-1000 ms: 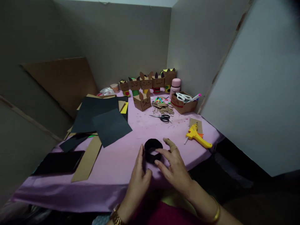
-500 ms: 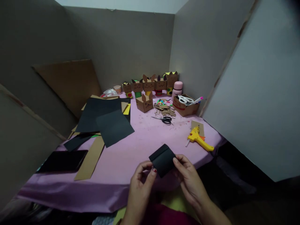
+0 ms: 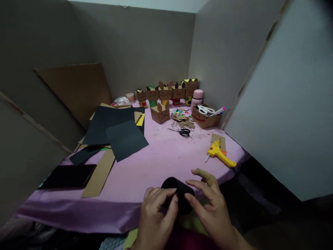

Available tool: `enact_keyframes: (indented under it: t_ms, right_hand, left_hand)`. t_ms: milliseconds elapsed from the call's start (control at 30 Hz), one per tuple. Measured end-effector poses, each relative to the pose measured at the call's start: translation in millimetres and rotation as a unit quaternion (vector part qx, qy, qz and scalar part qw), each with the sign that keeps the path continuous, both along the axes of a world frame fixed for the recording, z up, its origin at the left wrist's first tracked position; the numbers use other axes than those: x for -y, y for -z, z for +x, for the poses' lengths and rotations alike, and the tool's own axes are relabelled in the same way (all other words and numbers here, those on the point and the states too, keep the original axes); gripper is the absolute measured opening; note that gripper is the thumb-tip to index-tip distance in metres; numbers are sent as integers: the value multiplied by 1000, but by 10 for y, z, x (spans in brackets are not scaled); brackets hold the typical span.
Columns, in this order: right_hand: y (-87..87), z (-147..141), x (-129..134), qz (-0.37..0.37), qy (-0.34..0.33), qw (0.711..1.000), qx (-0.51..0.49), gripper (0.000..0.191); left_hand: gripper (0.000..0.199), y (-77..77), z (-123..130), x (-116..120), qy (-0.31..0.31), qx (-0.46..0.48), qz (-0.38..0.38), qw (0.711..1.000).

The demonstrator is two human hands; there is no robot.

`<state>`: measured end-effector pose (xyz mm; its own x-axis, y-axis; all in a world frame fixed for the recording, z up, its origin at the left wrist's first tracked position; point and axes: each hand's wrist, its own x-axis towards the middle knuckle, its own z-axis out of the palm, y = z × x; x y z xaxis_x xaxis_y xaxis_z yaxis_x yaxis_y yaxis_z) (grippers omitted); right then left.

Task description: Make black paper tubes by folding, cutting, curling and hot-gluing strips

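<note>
A piece of black paper [image 3: 185,189], curved into a short tube, is over the table's front edge. My left hand [image 3: 158,215] pinches its near rim between thumb and fingers, with the fingertips partly inside the opening. On the tube's other side, my right hand [image 3: 212,205] has its fingers spread and raised, the thumb close to the paper; whether it touches is hard to see. The tube's lower side is in shadow.
Black sheets [image 3: 127,139], cardboard strips [image 3: 100,177] and a phone-like black slab [image 3: 69,176] lie left. Black scissors [image 3: 184,132], a yellow glue gun [image 3: 221,152] and a box [image 3: 205,119] holding white scissors are right. Cardboard animal heads [image 3: 160,114] stand behind.
The black paper, flattened before, is now rounded into a tube and lower. My right hand has let go of its edge and spread its fingers; my left hand has shifted onto the rim.
</note>
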<state>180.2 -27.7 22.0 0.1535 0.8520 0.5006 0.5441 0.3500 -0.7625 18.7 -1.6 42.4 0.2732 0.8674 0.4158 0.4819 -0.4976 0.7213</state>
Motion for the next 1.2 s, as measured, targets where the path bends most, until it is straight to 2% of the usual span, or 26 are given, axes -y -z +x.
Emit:
enact_keyframes:
  t_ms: [100,267,433,633,900,1200]
  right_hand:
    - [-31,-27,17,10,-16,999,36,23]
    - [-65,-42,23,27,-26,998,47,19]
    - [-97,-66,29,51,-40,997,49,22]
    - [-82,-98,27,64,-22,997,26,19]
    - [-100,-123,32,55,-29,998,11,17]
    - [-67,-118,39,82,-33,994,67,23]
  left_hand:
    - [12,-25,5,14,29,-35,52,998]
    - [13,-42,2,20,58,-54,63,995]
    - [13,-60,4,35,55,-49,54,996]
    - [11,-82,7,61,48,-31,13,998]
    - [15,-26,14,47,30,22,-37,999]
    - [15,5,14,49,33,17,-36,999]
